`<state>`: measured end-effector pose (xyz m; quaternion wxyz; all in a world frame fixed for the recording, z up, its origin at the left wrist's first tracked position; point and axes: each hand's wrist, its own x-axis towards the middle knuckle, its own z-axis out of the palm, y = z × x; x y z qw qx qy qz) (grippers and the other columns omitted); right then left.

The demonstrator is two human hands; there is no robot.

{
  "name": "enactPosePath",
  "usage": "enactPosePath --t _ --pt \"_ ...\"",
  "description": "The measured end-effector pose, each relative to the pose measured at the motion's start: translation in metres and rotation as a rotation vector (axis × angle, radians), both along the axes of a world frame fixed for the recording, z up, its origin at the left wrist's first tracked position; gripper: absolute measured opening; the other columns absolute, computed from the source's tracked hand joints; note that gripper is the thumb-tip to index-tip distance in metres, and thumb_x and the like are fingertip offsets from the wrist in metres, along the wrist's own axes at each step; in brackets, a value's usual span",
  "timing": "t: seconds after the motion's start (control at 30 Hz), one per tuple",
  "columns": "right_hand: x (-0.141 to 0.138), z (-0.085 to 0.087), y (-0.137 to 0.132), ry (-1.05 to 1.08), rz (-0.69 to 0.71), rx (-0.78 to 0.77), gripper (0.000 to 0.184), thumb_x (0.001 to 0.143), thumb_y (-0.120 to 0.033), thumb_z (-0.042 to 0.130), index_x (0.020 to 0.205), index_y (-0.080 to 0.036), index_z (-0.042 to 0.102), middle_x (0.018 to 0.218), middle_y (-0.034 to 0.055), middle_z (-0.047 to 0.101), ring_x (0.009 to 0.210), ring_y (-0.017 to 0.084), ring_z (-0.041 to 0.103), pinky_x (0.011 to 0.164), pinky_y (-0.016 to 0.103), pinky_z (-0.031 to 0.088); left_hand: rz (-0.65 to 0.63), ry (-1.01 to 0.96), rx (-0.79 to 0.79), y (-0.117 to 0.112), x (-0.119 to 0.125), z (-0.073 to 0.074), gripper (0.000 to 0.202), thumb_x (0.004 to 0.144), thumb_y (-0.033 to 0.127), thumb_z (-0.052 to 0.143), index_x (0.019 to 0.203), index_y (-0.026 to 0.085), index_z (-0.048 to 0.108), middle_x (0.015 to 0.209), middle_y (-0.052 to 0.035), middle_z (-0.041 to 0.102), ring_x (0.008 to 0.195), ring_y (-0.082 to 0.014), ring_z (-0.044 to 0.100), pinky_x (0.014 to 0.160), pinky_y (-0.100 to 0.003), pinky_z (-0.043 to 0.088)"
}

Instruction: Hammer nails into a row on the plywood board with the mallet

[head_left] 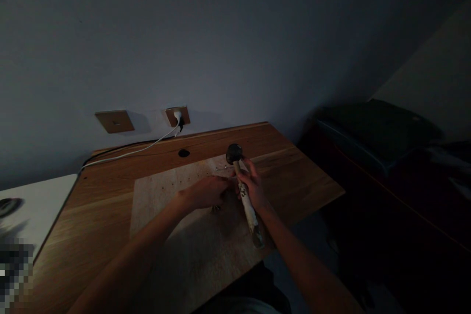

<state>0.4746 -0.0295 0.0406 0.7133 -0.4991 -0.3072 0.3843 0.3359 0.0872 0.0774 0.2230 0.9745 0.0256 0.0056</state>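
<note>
My right hand [253, 187] is wrapped around the handle of a hammer [249, 211]. Its dark, rounded head points away from me, and the worn, whitish handle slants back towards me. My left hand [208, 192] reaches over a pale wooden board [154, 216], its fingers drawn together close to my right hand. Whatever those fingers pinch, if anything, is hidden. A small cluster of nails [215, 209] lies on the board just below my left hand. Beyond it, small dark spots form a row along the board's far part, with a few shiny nails [225, 167] near the row's right end.
The board rests on a wooden desk [305, 171] against a wall. A cable hole [184, 153] is near the back edge. A white cable [147, 147] runs to a wall socket [178, 116]. At left stands a white surface [33, 201]; at right, a dark bulky object [379, 130].
</note>
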Motion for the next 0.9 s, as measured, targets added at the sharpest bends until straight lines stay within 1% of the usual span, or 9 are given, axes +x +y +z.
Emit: enactPosePath --t 0.1,0.17,0.27,0.3,0.37,0.47,0.57,0.73,0.9 --pt "-0.001 -0.002 0.001 0.018 0.019 0.01 0.067 0.08 -0.036 0.071 0.141 -0.029 0.043 0.087 -0.0048 0.07 0.039 0.007 0.054 0.03 0.018 0.041 0.051 -0.023 0.013 0.016 -0.006 0.003 0.023 0.077 0.01 0.058 0.093 0.02 0.07 0.092 -0.0046 0.072 0.082 -0.0193 0.068 0.073 -0.027 0.05" --pt "-0.002 -0.002 0.002 0.042 0.027 0.023 0.066 0.08 -0.035 0.071 0.14 -0.03 0.044 0.086 -0.0055 0.069 0.037 0.007 0.053 0.029 0.017 0.04 0.145 -0.08 0.011 0.035 -0.011 0.001 0.017 0.078 0.012 0.059 0.089 0.018 0.07 0.089 -0.005 0.071 0.08 -0.0189 0.067 0.074 -0.027 0.049" --pt "-0.004 -0.002 0.003 0.065 0.039 0.038 0.066 0.08 -0.034 0.07 0.139 -0.03 0.043 0.086 -0.0052 0.07 0.036 0.007 0.052 0.03 0.017 0.04 0.305 -0.193 -0.061 0.063 -0.018 -0.009 0.022 0.076 0.011 0.059 0.093 0.017 0.071 0.089 -0.0057 0.072 0.082 -0.0191 0.067 0.077 -0.028 0.05" --pt "-0.004 -0.001 0.003 0.065 0.044 0.036 0.065 0.08 -0.033 0.07 0.139 -0.03 0.043 0.087 -0.0047 0.07 0.037 0.007 0.052 0.03 0.017 0.04 0.343 -0.221 -0.088 0.07 -0.02 -0.014 0.022 0.076 0.011 0.058 0.092 0.017 0.071 0.088 -0.0059 0.072 0.081 -0.0191 0.067 0.076 -0.028 0.051" --pt "-0.004 0.0 0.002 0.057 0.055 0.02 0.065 0.081 -0.034 0.071 0.14 -0.03 0.043 0.088 -0.0037 0.07 0.039 0.007 0.054 0.031 0.017 0.04 0.379 -0.248 -0.125 0.079 -0.021 -0.023 0.02 0.075 0.012 0.058 0.09 0.016 0.072 0.085 -0.0058 0.072 0.076 -0.0188 0.066 0.074 -0.029 0.051" --pt "-0.004 0.001 0.001 0.037 0.067 0.007 0.069 0.081 -0.036 0.072 0.143 -0.03 0.043 0.089 -0.0029 0.07 0.04 0.007 0.055 0.031 0.018 0.039 0.384 -0.256 -0.155 0.082 -0.021 -0.032 0.018 0.075 0.013 0.059 0.088 0.016 0.072 0.08 -0.0047 0.071 0.07 -0.0179 0.063 0.07 -0.028 0.051" --pt "-0.003 0.002 0.001 0.023 0.069 0.006 0.071 0.081 -0.037 0.072 0.144 -0.03 0.042 0.089 -0.003 0.07 0.04 0.008 0.055 0.032 0.018 0.04 0.382 -0.262 -0.17 0.082 -0.021 -0.034 0.017 0.075 0.014 0.06 0.088 0.016 0.072 0.077 -0.004 0.071 0.068 -0.0174 0.063 0.07 -0.029 0.051" --pt "-0.004 0.003 0.001 0.027 0.066 -0.008 0.07 0.08 -0.036 0.072 0.143 -0.029 0.043 0.09 -0.0029 0.069 0.04 0.008 0.055 0.032 0.019 0.041 0.386 -0.23 -0.155 0.081 -0.023 -0.03 0.02 0.075 0.013 0.057 0.087 0.017 0.073 0.077 -0.0046 0.072 0.068 -0.0176 0.063 0.067 -0.028 0.05" --pt "-0.005 0.004 0.001 0.04 0.067 -0.006 0.073 0.079 -0.035 0.072 0.144 -0.028 0.041 0.09 -0.0029 0.07 0.039 0.007 0.054 0.031 0.019 0.041 0.341 -0.151 -0.109 0.074 -0.024 -0.021 0.027 0.076 0.015 0.056 0.094 0.019 0.075 0.088 -0.0061 0.076 0.076 -0.0199 0.068 0.074 -0.029 0.051"
